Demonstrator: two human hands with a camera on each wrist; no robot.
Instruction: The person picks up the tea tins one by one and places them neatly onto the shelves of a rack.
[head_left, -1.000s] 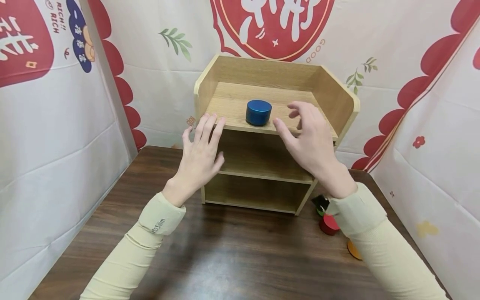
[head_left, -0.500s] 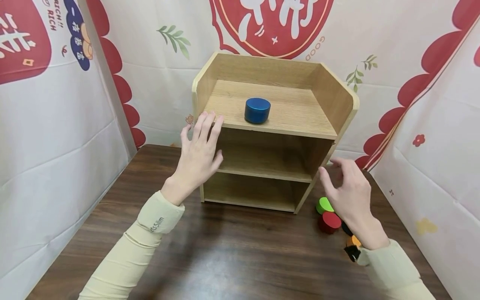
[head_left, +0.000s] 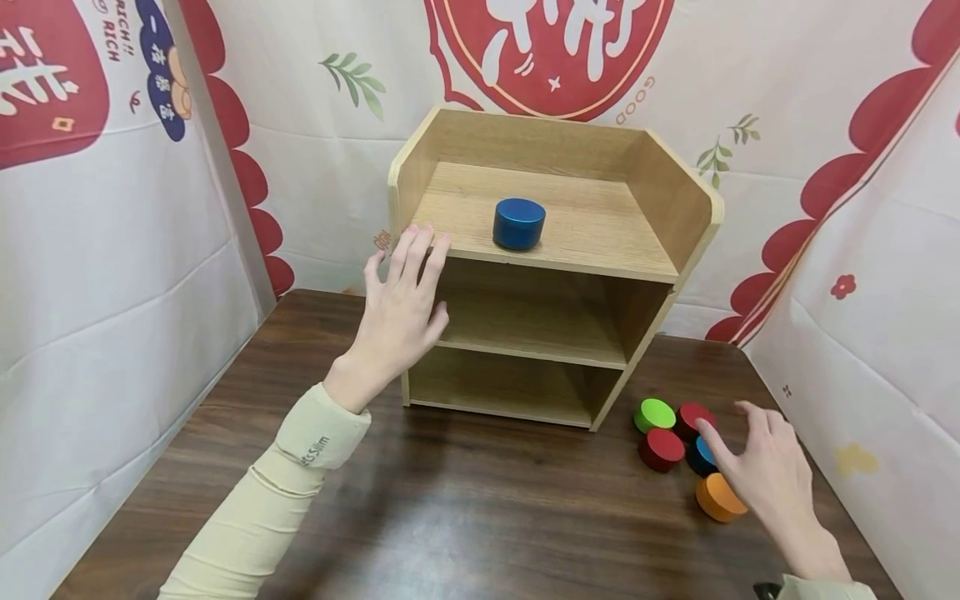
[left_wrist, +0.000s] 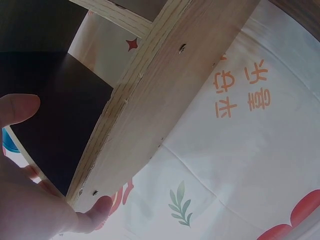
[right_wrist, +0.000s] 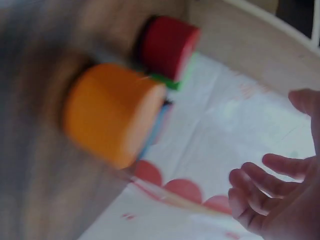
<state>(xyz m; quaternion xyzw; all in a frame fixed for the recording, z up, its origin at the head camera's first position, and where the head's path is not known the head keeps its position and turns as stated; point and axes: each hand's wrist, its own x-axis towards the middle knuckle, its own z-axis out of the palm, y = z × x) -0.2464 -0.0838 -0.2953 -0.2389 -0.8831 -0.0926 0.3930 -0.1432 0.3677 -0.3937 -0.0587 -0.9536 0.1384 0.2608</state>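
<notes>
My left hand (head_left: 400, 304) rests at the front left corner of a wooden shelf unit (head_left: 540, 357). Its fingertips touch the top board, and in the left wrist view one finger (left_wrist: 97, 212) lies outside the side panel. On the top board stands a short blue cylinder (head_left: 518, 223). My right hand (head_left: 772, 467), fingers loosely bent and holding nothing, is over the table beside several short cylinders. They are an orange cylinder (head_left: 720, 497), a front red cylinder (head_left: 662, 449), a back red cylinder (head_left: 693, 420), a green cylinder (head_left: 655, 414) and a partly hidden blue one (head_left: 702, 456).
The shelf unit stands on a dark wooden table (head_left: 420, 517) and has two lower compartments. Printed white cloth (head_left: 322, 208) hangs behind and on both sides. The right wrist view is blurred.
My right hand has moved from beside the blue cylinder on the top board down and right to the cylinders on the table. My left hand has stayed at the shelf's corner.
</notes>
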